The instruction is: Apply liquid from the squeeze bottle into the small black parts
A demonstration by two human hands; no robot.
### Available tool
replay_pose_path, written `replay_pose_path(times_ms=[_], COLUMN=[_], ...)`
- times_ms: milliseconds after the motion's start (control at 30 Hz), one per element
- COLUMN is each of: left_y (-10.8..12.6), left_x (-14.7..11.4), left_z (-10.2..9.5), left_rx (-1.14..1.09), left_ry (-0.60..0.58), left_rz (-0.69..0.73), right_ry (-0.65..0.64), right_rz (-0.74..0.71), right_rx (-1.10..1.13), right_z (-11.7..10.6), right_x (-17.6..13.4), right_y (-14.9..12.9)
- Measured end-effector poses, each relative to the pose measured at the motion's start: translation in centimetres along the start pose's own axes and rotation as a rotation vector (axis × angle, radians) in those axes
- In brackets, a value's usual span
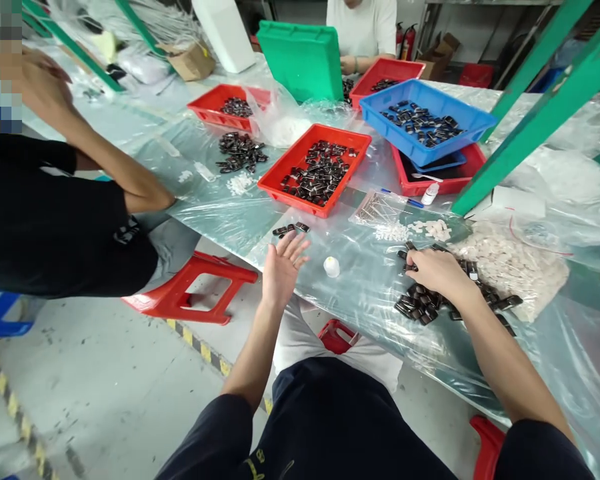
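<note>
My left hand (pixel 281 270) is held palm up with its fingers spread and nothing in it, just in front of a few small black parts (pixel 291 230). My right hand (pixel 443 273) reaches over a pile of black parts (pixel 420 303), its fingers closed together at a black piece (pixel 407 253) at the pile's left edge. Between the hands stands a small white bottle (pixel 331 267). Small white pieces (pixel 433 230) lie beyond the right hand, beside a bag of pale pieces (pixel 517 270).
A red tray (pixel 265 185) of black parts sits ahead. A blue tray (pixel 380 137) rests on other trays at the back right, near a slanting green post (pixel 520 133). One person (pixel 55 213) sits at left, another (pixel 363 30) across the table. A green crate (pixel 300 63) stands tilted.
</note>
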State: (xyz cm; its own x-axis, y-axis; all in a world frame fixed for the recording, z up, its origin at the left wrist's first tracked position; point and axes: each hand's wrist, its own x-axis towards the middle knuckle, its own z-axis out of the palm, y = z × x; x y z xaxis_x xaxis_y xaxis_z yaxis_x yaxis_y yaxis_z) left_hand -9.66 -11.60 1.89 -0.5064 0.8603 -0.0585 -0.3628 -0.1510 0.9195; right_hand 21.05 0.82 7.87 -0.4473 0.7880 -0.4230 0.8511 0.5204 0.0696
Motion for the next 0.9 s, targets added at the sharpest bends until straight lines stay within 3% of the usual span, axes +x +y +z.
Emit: replay_pose_path(times_ms=[100, 233, 367, 467, 567, 733, 900], left_y=[0.8, 0.6, -1.7, -3.4, -4.2, -4.2, -4.0], left_x=[-1.0, -1.4, -2.2, -3.1, -3.5, -3.0, -2.9], left_z=[0.2, 0.2, 0.2, 0.4, 0.7, 1.0, 1.0], left_rx=[-0.108, -0.072, 0.344, 0.717, 0.858, 0.854, 0.814], left_ry=[-0.055, -0.100, -0.163, -0.261, -0.267, -0.175, -0.167], left_rz=[-0.124, -0.119, 0.113, 0.233, 0.276, 0.210, 0.197], right_ry=[0.066, 0.191, 0.323, 0.397, 0.457, 0.364, 0.303], right_rz=[-0.012, -0.033, -0.077, -0.199, -0.303, -0.392, -0.450], right_rx=[0.008, 0.085, 0.285, 0.610, 0.937, 1.289, 1.387], right_z=[-0.1, -0.1, -0.3, -0.2, 0.0, -0.1, -0.6], right_x=[0.1, -0.1, -0.2, -0.1, 0.0, -0.2, -0.6], right_y=[-0.1, 0.0, 0.4, 0.6, 0.7, 0.4, -0.3])
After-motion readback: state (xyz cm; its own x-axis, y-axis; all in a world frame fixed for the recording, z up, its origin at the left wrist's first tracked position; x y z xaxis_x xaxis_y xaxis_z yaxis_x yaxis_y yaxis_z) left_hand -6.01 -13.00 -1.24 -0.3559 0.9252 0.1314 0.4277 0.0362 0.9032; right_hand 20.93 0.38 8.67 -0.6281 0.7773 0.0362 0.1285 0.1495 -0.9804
